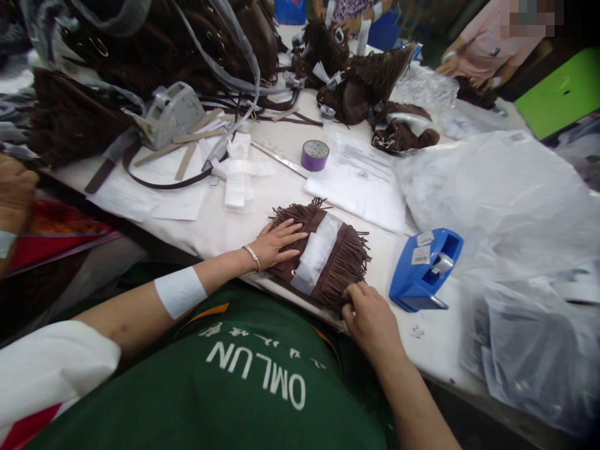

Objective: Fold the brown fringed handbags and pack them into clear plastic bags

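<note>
1. Nearest to us spreads the green apron (187,400), its white lettering upside down to our view.
2. Our left hand (280,245) lies palm down with its fingers spread, pressing on the left part of the brown fringed piece (340,265) rather than gripping it.
3. Our right hand (368,312) is half curled at the near right corner of that piece, fingertips at its fringe; we cannot tell whether any strands are pinched.
4. Between the hands, a pale strip (316,255) crosses the piece, its long axis running from far right to near left. Our left hand is the nearer one to it, fingertips reaching its left side; our right hand is nearer to the right-hand fringe.
5. All this sits at the near edge of the white table (220,234), directly in front of us.
6. Farther out, we have a blue tape dispenser (410,275) beside our right hand, tilted to our view, and a purple tape roll (314,164) beyond the piece.
7. More brown fringed bags (356,100) are heaped at the far side, near a co-worker in a pink top (487,40).
</note>
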Action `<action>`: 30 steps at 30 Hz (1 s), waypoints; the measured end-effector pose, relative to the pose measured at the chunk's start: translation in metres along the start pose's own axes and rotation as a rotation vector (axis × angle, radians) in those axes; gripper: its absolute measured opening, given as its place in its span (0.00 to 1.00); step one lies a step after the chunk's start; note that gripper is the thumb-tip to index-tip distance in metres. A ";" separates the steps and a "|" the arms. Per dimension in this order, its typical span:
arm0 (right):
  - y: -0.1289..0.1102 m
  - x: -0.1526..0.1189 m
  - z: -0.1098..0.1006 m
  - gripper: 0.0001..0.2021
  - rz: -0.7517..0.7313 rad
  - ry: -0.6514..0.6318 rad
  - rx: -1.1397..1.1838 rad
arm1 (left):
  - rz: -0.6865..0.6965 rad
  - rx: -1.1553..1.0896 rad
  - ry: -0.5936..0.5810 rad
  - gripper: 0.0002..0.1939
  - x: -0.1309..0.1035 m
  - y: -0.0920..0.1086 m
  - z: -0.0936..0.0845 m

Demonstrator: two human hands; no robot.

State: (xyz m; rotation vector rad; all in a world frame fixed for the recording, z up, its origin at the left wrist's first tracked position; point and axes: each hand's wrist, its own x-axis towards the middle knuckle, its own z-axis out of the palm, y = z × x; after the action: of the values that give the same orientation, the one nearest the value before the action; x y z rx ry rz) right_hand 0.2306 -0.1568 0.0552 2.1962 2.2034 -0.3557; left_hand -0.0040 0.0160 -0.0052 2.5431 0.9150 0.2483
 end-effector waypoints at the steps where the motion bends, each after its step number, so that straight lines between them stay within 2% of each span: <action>1: 0.008 -0.004 0.002 0.07 0.012 -0.014 0.012 | 0.001 0.000 0.003 0.25 0.000 0.000 0.000; 4: 0.035 -0.021 0.006 0.08 0.050 -0.032 0.051 | -0.002 -0.004 0.010 0.26 -0.001 0.000 0.000; 6: 0.043 -0.029 0.006 0.12 0.115 0.073 0.039 | -0.002 -0.005 0.010 0.25 -0.001 0.000 0.000; 8: 0.037 -0.028 0.006 0.14 0.124 0.227 0.068 | -0.004 -0.008 0.010 0.25 -0.001 0.001 0.000; 10: 0.021 -0.019 0.006 0.13 0.017 0.298 0.186 | -0.011 -0.012 0.004 0.25 -0.001 0.002 -0.001; 12: 0.003 -0.004 0.010 0.11 -0.130 0.267 0.282 | -0.014 -0.012 -0.003 0.25 -0.001 0.002 -0.002; 15: -0.011 0.015 0.016 0.08 -0.250 0.203 0.244 | -0.007 -0.004 -0.010 0.26 0.000 0.003 -0.003; 18: -0.008 0.022 0.016 0.07 -0.326 0.163 0.171 | -0.007 0.004 -0.011 0.26 0.000 0.002 -0.003; 23: 0.005 0.028 0.000 0.07 -0.467 0.051 0.183 | 0.002 -0.013 -0.012 0.26 0.000 0.002 -0.003; 30: 0.008 0.040 -0.010 0.05 -0.479 -0.117 0.568 | 0.001 -0.032 -0.020 0.26 0.000 0.000 -0.002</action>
State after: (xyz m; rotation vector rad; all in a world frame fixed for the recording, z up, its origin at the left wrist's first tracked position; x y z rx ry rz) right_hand 0.2397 -0.1158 0.0572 1.7145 2.7936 -1.2152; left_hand -0.0048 0.0164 -0.0031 2.5126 0.8955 0.2347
